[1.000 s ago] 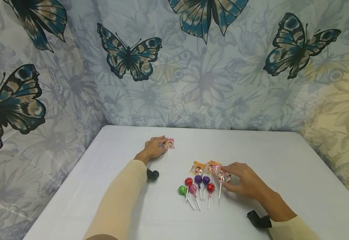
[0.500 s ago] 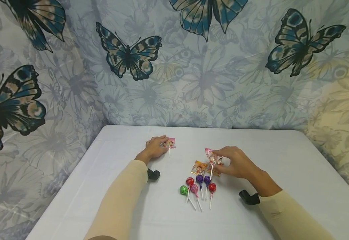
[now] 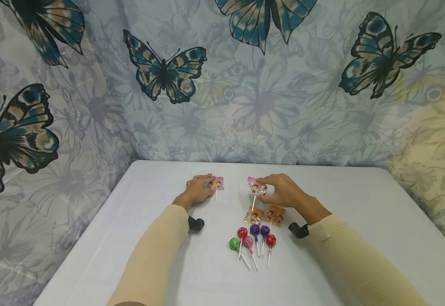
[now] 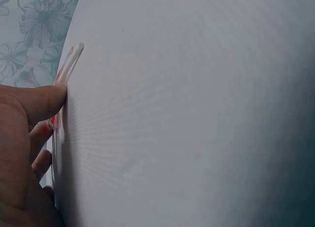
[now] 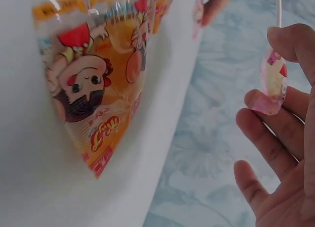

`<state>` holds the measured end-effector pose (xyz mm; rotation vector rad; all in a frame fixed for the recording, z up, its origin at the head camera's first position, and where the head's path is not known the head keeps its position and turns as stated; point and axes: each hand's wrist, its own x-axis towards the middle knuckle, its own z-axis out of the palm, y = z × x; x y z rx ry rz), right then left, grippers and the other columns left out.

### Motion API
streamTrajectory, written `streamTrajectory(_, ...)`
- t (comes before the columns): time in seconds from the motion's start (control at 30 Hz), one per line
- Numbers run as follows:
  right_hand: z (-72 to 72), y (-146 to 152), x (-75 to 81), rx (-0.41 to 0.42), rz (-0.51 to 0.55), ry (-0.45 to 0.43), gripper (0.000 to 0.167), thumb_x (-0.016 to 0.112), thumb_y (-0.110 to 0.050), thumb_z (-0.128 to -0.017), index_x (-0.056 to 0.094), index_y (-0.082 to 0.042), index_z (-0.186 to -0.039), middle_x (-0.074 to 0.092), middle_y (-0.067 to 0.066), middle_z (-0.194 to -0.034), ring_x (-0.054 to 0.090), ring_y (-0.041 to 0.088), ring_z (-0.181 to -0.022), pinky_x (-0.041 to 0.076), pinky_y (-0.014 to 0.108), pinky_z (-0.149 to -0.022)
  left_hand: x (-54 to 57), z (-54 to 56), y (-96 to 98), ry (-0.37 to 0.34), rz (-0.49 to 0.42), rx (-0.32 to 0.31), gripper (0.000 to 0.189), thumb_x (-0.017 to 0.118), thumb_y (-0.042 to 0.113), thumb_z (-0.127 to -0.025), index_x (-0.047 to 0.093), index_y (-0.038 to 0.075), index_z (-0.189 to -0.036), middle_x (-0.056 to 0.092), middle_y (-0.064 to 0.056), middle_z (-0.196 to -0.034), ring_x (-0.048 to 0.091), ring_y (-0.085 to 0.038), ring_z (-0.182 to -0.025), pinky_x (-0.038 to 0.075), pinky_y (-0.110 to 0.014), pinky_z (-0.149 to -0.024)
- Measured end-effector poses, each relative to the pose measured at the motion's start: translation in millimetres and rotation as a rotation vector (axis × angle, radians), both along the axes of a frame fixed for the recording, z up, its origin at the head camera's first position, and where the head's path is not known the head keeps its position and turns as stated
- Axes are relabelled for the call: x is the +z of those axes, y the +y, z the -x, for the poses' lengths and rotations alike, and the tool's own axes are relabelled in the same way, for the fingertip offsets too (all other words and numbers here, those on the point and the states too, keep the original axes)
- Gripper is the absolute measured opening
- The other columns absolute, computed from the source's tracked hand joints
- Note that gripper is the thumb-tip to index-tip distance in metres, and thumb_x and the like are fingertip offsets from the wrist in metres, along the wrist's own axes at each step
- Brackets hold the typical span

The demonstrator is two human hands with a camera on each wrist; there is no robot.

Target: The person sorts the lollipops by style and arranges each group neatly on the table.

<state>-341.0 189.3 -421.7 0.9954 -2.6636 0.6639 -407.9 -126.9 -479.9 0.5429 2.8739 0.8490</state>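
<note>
Head view: right hand pinches a pink-wrapped lollipop by its wrapper, right of and below centre; left hand pinches a matching lollipop just below centre; judged best: light grip, stick lifted clear of the orange-wrapped lollipops

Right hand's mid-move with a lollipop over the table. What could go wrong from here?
Slip: the right hand pinches the pink-wrapped lollipop by its wrapper, so it might twist or drop.
Bump: in the head view its stick reaches down over an orange-wrapped lollipop and could nudge it.
Tangle: the green lollipop and the red lollipop beside it seem to have crossing sticks; lifting one may drag the other.
</note>
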Motion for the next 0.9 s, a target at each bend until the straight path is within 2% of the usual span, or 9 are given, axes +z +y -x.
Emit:
streamTrajectory(0.27, 23.2, -10.8, -12.3, 0.006, -0.045, -0.065, 0.049, 0.076, -0.034, -0.080, 0.068, -0.007, -0.120, 0.068, 0.011, -0.113, 0.063, 0.030, -0.104, 0.048, 0.048, -0.088, -0.9, 1.4, 0.9, 0.011, -0.018, -0.001, 0.056, 0.064, 0.025, -0.089, 0.050, 0.014, -0.142, 0.036, 0.000, -0.151, 0.026, -0.027, -0.137, 0.015, -0.051, -0.105)
streamTrajectory(0.47, 40.6, -23.6, -22.9, 0.023, -0.113, -0.063, 0.049, 0.075, -0.036, -0.082, 0.069, -0.006, -0.120, 0.068, 0.011, -0.112, 0.064, 0.027, -0.099, 0.050, 0.044, -0.086, -2.0, 0.8, 0.8, 0.001, -0.015, 0.012, 0.056, 0.064, 0.026, -0.089, 0.050, 0.016, -0.142, 0.035, 0.003, -0.152, 0.025, -0.025, -0.137, 0.014, -0.049, -0.106)
streamTrajectory(0.7, 57.5, -31.9, -26.6, -0.047, -0.152, -0.169, 0.052, 0.075, -0.039, -0.082, 0.067, -0.010, -0.124, 0.066, 0.008, -0.118, 0.061, 0.024, -0.103, 0.048, 0.043, -0.089, -0.8, -0.3, 1.9, 0.012, -0.004, 0.007, 0.056, 0.064, 0.025, -0.089, 0.050, 0.015, -0.142, 0.036, 0.000, -0.151, 0.026, -0.026, -0.137, 0.014, -0.050, -0.106)
streamTrajectory(0.9, 66.3, -36.9, -28.0, -0.046, -0.151, -0.242, 0.053, 0.075, -0.037, -0.083, 0.065, -0.010, -0.127, 0.064, 0.009, -0.121, 0.059, 0.025, -0.108, 0.047, 0.042, -0.090, -0.9, -0.2, 1.7, 0.017, 0.000, 0.011, 0.055, 0.064, 0.026, -0.090, 0.050, 0.015, -0.142, 0.036, 0.000, -0.151, 0.027, -0.025, -0.137, 0.015, -0.050, -0.106)
